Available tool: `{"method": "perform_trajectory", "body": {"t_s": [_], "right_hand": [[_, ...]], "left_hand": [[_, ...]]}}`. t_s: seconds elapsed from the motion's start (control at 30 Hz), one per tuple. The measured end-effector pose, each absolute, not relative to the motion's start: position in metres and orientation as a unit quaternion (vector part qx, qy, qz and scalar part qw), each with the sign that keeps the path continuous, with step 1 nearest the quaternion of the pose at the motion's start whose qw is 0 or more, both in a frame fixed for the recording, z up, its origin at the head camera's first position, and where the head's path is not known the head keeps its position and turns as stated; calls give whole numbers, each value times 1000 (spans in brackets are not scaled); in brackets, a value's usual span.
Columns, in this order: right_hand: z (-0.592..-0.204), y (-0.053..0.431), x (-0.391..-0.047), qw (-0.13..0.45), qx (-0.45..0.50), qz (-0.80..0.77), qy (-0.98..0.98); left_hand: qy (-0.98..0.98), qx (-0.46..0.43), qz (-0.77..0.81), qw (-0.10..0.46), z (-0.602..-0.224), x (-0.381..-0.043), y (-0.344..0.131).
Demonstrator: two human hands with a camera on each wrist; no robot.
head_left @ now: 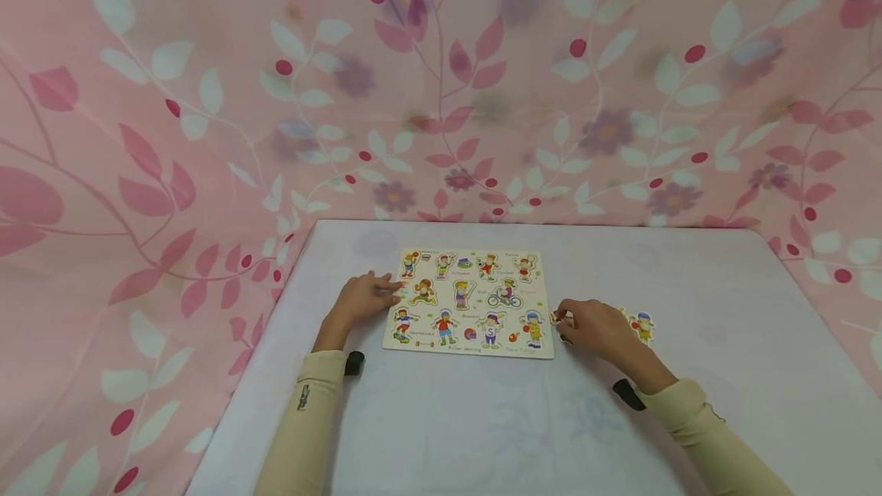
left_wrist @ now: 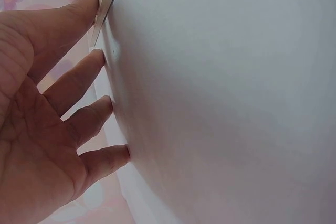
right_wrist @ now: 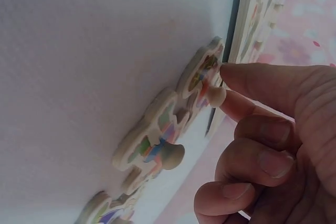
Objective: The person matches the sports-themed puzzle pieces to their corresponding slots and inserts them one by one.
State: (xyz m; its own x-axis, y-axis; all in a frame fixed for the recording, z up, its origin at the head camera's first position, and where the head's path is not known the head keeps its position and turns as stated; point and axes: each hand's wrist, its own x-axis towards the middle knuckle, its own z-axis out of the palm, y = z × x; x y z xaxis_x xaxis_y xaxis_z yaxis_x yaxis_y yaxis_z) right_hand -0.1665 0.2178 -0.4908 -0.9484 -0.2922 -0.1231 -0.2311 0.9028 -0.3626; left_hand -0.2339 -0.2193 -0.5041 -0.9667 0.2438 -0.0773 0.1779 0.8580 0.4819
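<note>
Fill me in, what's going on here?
A person's left hand rests at the left edge of a cream, rectangular wooden puzzle board on a white-covered table. Their right hand has thumb and index finger at a small, colourful, knobbed wooden piece beside the board; more such pieces lie nearby.

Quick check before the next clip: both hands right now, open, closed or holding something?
Left hand: open, at the puzzle board's left edge.
Right hand: at a knobbed puzzle piece; whether it grips it cannot be told.
</note>
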Motion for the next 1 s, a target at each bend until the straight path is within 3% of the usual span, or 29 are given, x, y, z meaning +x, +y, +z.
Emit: {"method": "perform_trajectory", "body": {"t_s": [0.53, 1.0], "right_hand": [[-495, 221, -163, 55, -159, -168, 971], [-485, 222, -161, 89, -136, -144, 976]], "left_hand": [[961, 115, 243, 69, -506, -236, -219], [962, 113, 242, 63, -505, -235, -219]]}}
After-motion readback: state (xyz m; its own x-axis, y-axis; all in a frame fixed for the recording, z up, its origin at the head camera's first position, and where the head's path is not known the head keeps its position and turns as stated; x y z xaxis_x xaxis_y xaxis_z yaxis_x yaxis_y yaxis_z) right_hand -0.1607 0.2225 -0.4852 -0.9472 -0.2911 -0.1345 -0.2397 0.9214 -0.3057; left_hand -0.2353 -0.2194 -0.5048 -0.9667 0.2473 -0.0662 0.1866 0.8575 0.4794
